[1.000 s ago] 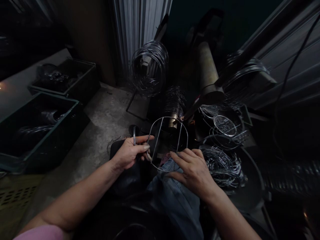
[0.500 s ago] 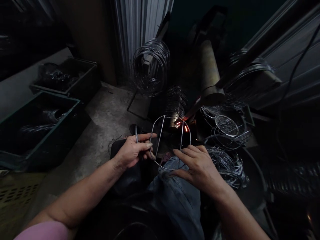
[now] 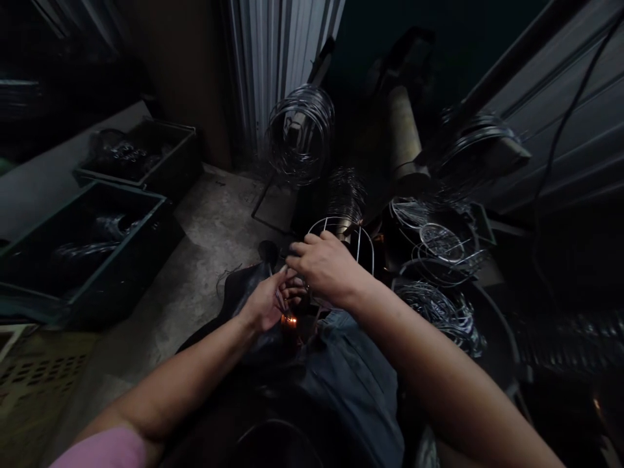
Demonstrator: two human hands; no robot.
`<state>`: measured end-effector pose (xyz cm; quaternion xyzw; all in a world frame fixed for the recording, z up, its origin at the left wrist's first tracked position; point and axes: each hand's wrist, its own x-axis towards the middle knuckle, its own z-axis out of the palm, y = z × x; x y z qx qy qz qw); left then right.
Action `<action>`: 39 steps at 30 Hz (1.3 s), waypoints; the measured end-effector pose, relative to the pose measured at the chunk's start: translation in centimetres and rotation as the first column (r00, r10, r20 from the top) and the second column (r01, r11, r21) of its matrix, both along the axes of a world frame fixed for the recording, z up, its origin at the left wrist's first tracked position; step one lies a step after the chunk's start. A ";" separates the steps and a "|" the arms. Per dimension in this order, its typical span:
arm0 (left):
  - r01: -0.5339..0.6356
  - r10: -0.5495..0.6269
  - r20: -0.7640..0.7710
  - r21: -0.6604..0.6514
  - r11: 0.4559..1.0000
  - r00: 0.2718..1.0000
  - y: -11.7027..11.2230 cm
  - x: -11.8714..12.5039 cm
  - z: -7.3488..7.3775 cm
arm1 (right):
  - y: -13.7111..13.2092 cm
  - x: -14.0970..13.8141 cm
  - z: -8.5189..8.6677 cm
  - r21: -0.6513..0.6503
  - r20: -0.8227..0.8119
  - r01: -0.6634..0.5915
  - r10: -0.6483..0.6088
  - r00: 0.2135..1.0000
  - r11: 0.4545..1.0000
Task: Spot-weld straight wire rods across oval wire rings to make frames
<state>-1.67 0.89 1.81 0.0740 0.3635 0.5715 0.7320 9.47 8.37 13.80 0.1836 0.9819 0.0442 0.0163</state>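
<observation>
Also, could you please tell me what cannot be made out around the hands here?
Head view only:
Wire frame: lower part hidden by the right hand.
Left hand: what it holds, too small and dark.
Orange glow: its source, hidden by the left hand.

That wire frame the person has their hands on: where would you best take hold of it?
Probably by the bare outer curve of the wire frame, coming from the right: that thin rim stands free, while the right hand covers the near side.
</observation>
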 end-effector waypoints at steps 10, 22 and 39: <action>0.116 -0.101 -0.194 0.066 0.991 0.976 -1.1 -1.1 2.2 | -0.9 7.8 -4.0 -0.759 -0.333 0.321 -0.761 0.556 0.566; 0.125 -0.086 -0.496 0.045 0.991 0.864 1.5 0.6 2.7 | -0.1 9.5 -7.6 -0.983 -0.162 0.073 -0.983 0.086 0.168; 0.071 -0.020 -0.454 0.096 0.993 0.891 5.0 0.3 5.1 | 4.7 8.8 -5.2 -0.954 -0.216 0.185 -0.968 0.125 0.237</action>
